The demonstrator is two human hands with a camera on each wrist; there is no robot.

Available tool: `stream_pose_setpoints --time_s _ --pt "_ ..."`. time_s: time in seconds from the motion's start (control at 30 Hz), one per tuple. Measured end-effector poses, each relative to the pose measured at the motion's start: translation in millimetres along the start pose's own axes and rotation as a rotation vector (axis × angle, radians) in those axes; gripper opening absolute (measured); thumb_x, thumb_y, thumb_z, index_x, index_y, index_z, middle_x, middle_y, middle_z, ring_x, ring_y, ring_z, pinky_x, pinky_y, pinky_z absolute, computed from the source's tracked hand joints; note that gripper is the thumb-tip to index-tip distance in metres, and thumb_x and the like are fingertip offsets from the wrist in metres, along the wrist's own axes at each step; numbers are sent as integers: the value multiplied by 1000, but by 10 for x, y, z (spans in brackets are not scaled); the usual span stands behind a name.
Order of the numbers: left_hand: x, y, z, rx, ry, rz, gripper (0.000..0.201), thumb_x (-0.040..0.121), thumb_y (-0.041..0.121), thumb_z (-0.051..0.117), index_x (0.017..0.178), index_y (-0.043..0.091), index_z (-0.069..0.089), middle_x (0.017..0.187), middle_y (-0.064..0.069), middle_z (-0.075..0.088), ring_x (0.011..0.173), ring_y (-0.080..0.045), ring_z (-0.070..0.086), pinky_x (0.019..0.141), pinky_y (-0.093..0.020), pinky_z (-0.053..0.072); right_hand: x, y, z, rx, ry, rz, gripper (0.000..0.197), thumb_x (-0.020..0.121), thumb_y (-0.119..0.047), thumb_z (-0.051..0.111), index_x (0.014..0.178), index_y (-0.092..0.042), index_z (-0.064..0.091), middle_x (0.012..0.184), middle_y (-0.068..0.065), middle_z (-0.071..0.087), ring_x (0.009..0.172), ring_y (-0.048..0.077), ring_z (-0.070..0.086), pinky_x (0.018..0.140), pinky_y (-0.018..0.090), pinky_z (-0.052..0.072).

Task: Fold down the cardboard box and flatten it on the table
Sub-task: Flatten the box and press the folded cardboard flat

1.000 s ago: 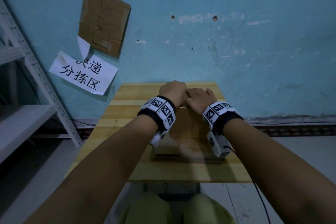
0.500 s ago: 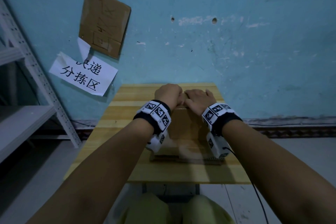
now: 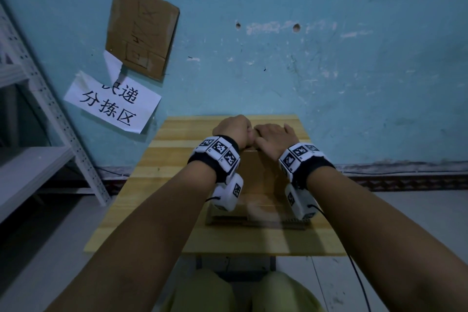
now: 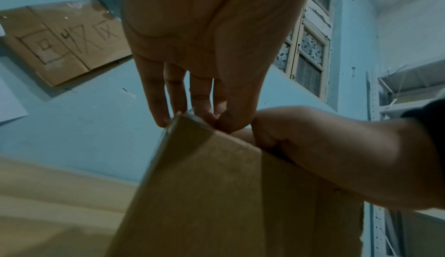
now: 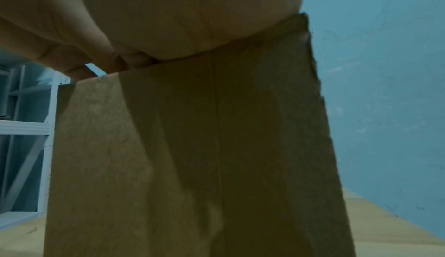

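A brown cardboard box (image 3: 260,180) lies low on the wooden table (image 3: 162,159), its panel sloping up toward the far edge. My left hand (image 3: 234,132) is at that far edge. In the left wrist view, its fingers (image 4: 159,108) and thumb pinch the box's upper edge (image 4: 204,185). My right hand (image 3: 274,137) is right beside it, touching it. Its palm lies on the same edge of the box (image 5: 192,146), and its fingers (image 5: 79,70) curl over the far side. The box's underside and far face are hidden.
The blue wall stands directly behind the table. On it hang a paper sign (image 3: 111,104) and a cardboard sheet (image 3: 144,30). A white metal shelf rack (image 3: 38,134) stands to the left. My knees (image 3: 240,291) are under the table's near edge.
Both hands have dipped slightly with the box's far edge, and the left wrist has shifted a little left. The hold on the edge looks the same.
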State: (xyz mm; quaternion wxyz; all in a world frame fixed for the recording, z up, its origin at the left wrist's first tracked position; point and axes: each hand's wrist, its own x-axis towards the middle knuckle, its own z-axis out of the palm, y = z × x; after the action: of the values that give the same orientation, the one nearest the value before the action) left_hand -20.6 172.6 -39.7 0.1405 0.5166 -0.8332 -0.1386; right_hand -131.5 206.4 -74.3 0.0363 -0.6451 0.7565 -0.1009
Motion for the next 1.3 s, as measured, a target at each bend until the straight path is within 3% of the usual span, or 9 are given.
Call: stream_pose_setpoints --time_s 0.2,0.37,0.43,0.5,0.6,0.77,0.9,1.17,1.3 --pt "8 -129 80 6 110 82 17 84 13 53 86 23 67 106 -2 66 99 -25 61 75 -26 42 -23 4 -34 16 -27 4 49 94 -33 34 141 -20 33 151 4 33 139 20 28 115 45 9" --pt "-44 -533 192 -386 212 299 28 88 -2 53 110 11 66 137 -2 39 96 -15 54 75 -17 42 31 41 -97 94 -103 3 54 93 -28 39 145 -23 29 154 0 28 142 19 23 116 44 4" --pt "-68 -612 234 -471 207 302 25 89 -2 54 108 7 67 133 -7 45 108 -18 54 80 -13 39 27 71 -104 171 -92 -18 52 92 -23 44 143 -27 34 152 -3 32 141 16 24 115 42 3" --pt "-74 -631 273 -464 183 294 22 91 5 54 107 8 69 127 -7 52 117 -19 50 87 -17 37 14 107 -100 281 -53 -43 48 88 -17 50 134 -29 46 146 -2 41 138 16 30 115 41 4" --pt "-84 -577 286 -504 122 271 22 88 15 61 107 9 69 123 -8 54 116 -18 49 88 -18 34 -7 177 -77 360 39 -97 40 84 -12 59 120 -28 60 137 4 44 132 19 34 115 39 15" --pt "-79 -551 273 -442 57 245 45 70 22 79 112 12 67 126 -6 52 122 -20 42 105 -31 32 -55 164 -50 366 160 -167 19 84 -18 66 101 -23 71 106 -1 39 119 25 37 106 36 27" --pt "-78 -543 298 -404 100 236 50 67 21 81 113 9 66 123 -7 54 120 -21 42 102 -31 34 -46 26 -15 251 233 -150 13 83 -25 67 94 -21 72 118 4 48 117 23 38 99 31 28" --pt "-101 -545 287 -385 109 260 49 68 22 81 113 8 66 122 -9 54 118 -22 41 94 -22 31 -58 -92 -55 281 180 -76 10 86 -20 63 76 -20 67 118 7 49 116 26 38 97 30 29" --pt "-96 -547 297 -394 119 259 48 68 23 81 111 9 67 120 -8 55 117 -21 41 92 -22 31 -80 -103 -36 293 211 -72 10 85 -20 64 93 -15 70 119 7 47 117 25 38 100 31 30"
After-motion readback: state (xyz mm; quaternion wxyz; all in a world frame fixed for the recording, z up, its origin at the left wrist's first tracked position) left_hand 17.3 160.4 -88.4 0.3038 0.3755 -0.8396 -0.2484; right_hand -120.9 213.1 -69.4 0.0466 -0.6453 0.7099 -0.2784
